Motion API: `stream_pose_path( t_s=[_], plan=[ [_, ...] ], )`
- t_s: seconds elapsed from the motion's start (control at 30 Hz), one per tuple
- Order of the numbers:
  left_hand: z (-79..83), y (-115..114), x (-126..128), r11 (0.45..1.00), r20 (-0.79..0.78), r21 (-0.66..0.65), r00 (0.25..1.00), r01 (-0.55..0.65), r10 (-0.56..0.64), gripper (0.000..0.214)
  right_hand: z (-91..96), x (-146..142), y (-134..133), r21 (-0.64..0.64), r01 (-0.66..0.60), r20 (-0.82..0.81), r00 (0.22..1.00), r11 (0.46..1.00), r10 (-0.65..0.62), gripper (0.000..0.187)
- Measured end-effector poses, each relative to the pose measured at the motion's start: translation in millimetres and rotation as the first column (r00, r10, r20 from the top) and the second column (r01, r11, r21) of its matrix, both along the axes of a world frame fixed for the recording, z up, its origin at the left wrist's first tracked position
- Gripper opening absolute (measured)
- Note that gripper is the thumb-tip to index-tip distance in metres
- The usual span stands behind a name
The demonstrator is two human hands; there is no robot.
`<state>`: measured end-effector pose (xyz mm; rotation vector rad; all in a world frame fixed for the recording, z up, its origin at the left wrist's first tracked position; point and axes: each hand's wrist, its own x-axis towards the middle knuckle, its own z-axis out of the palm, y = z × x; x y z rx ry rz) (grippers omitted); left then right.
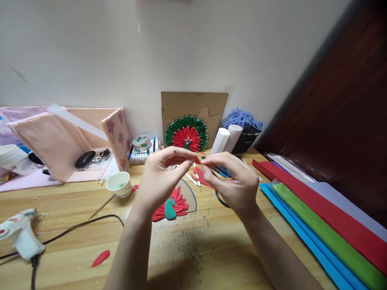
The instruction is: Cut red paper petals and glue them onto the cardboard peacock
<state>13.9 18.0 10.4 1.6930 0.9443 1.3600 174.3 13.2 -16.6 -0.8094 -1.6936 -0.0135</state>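
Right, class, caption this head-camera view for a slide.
Left hand and right hand pinch a red paper piece above a paper peacock on the table.

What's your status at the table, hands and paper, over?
Left hand and right hand raised, both pinching a small red paper bit. Paper peacock on the table beneath them. Glue gun and cup lie left, apart from hands.

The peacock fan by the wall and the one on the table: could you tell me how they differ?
The upright fan leans on the cardboard; the flat fan lies on the table. The upright fan has a green ring around red petals; the flat fan's petals are all red. The left hand partly hides the flat fan only. Both have red petals.
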Motion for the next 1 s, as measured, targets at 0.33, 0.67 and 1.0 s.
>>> stream_pose_path(
  t_s=[0.33, 0.67, 1.0],
  plan=[
    [1.4, -1.2, -7.5, 0.989, -0.190, 0.145, 0.981, -0.018, 0.046, 0.010, 1.9, 2.1, 1.1, -0.026, -0.044, 0.036, 0.998, 0.999, 0.045, 0.012],
    [-0.9, 2.6, -7.3, 0.888, -0.361, 0.459, 0.906, -0.035, 0.222, 0.010, 0.8, 1.4, 0.9, -0.019, -0.061, 0.080, 0.995, 0.998, 0.062, 0.012],
    [-4.6, 7.1, -7.8, 0.825, -0.345, 0.565, 0.898, -0.033, 0.272, 0.011, 0.8, 1.0, 1.7, -0.008, -0.081, 0.088, 0.993, 0.997, 0.082, 0.014]
  ],
)
